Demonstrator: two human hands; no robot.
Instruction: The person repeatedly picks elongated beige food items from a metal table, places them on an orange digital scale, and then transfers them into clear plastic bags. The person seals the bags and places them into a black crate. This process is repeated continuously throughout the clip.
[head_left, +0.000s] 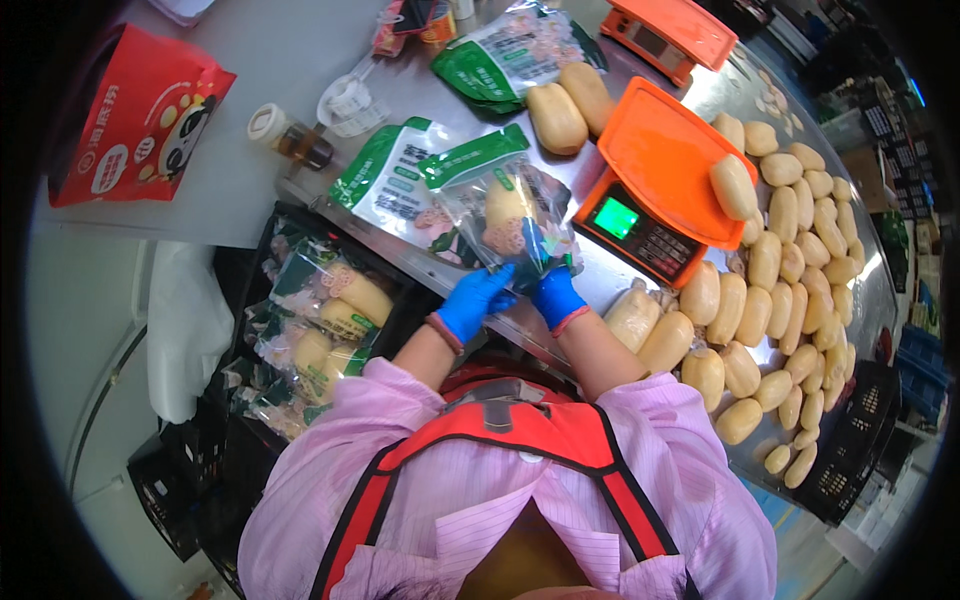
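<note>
A clear printed plastic bag (506, 206) with a green top band lies on the metal table, a peeled lotus root segment (508, 199) inside it. My left hand (472, 300), in a blue glove, pinches the bag's near edge. My right hand (556, 296), also gloved in blue, is at the same edge, its fingers partly inside or behind the film, so its grip is unclear. Flat printed bags (397, 187) lie beside the filled one. An orange scale (667, 165) with a lit green display stands to the right, one lotus root segment (733, 187) on its pan.
Many lotus root segments (765, 259) cover the table's right side. A black crate (247, 300) at lower left holds filled bags (322, 322). Further bags (510, 56), two segments (556, 118), a second orange scale (675, 34), a jar (289, 137) and a red bag (142, 116) stand or lie farther back.
</note>
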